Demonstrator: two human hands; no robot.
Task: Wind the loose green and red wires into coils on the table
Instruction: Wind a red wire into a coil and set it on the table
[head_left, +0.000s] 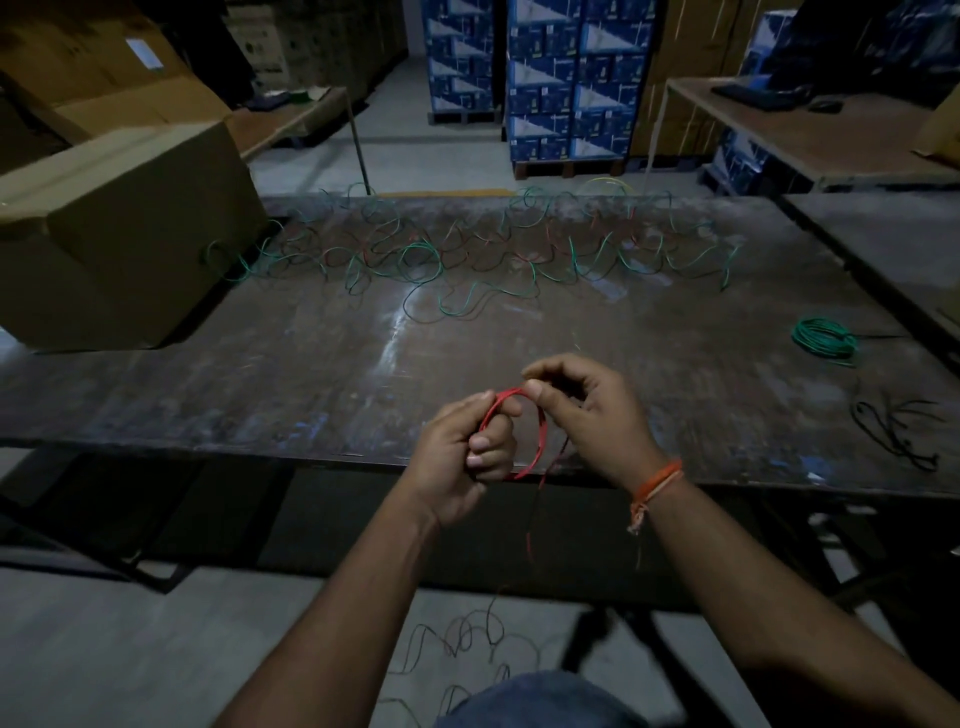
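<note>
Head view, only cam. Left hand (467, 457) grips a small red wire coil (537, 441) by its left rim, fingers curled round the bundled turns, thumb on top. Right hand (587, 415) pinches the coil's upper arc betw thumb and forefinger, other fingers loosely curled behind. The coil stands roughly upright, its loop facing the person, held in the air just over the near edge of the table (311, 364).

Key relation: the red wire's loose tail (531, 530) drops from the bottom right of the coil, below the right wrist, straight down past the table edge to a heap of slack on the floor (467, 639). So feed comes from below and nearer the right hand; that hand is likely the one to lay the next turn while the left keeps the loops together.

Still to do, by my read: most of it. A long tangle of green and red wires (467, 254) sprawls across the far side of the table, well apart from both hands. One finished green coil (825, 338) lies at the right, a loose dark wire (893, 431) near it.

Surface is dark, scuffed, w/ pale smears. A big cardboard box (119, 234) sits on the left end. Room is dim: stacked blue cartons (566, 78) behind, a side table (810, 130) at far right.
</note>
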